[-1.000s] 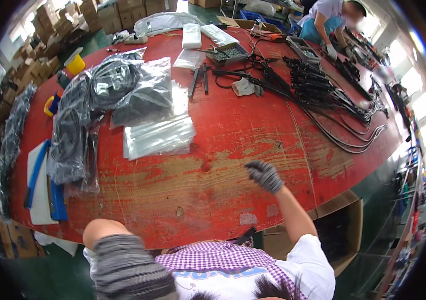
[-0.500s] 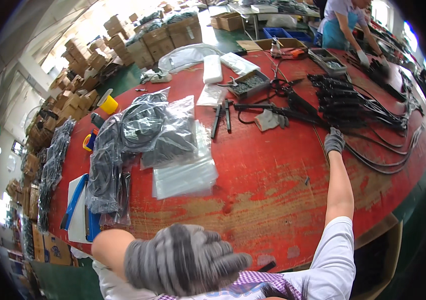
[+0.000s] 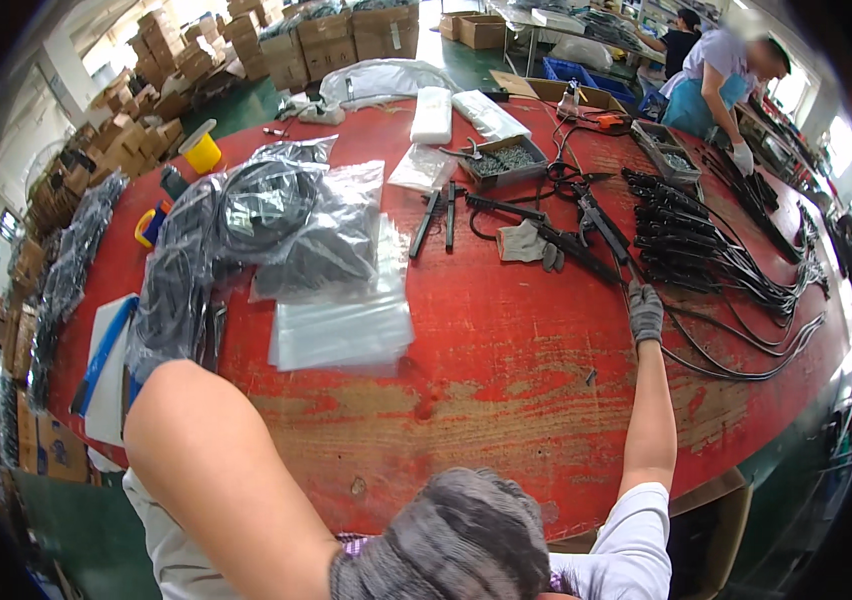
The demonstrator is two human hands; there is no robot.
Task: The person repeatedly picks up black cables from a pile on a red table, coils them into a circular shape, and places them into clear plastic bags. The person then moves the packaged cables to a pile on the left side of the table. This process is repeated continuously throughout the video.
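Observation:
My right hand [image 3: 647,313], in a grey glove, reaches far over the red table [image 3: 486,350]. Its fingers are curled at the near ends of two long black bar-shaped parts [image 3: 601,222]; what they grip is hidden. Black cables [image 3: 721,362] run beside that hand. My left hand [image 3: 451,540], gloved in striped grey, is close to my body at the lower edge, its fingers out of sight. Past the black parts lie a loose grey glove [image 3: 523,242] and black-handled scissors [image 3: 568,178]. Two short black bars [image 3: 450,222] rest further left.
Bagged black cables [image 3: 271,205] and clear plastic bags [image 3: 341,335] cover the table's left. Bundled black parts with cables [image 3: 681,235] lie at right. A tray of screws [image 3: 506,162] stands at the back. A person [image 3: 716,85] works at the far right; cartons [image 3: 321,52] are stacked behind.
My left hand has swung right and in toward my body, with its forearm now across the lower left. My right hand remains by the black parts. The view has shifted slightly.

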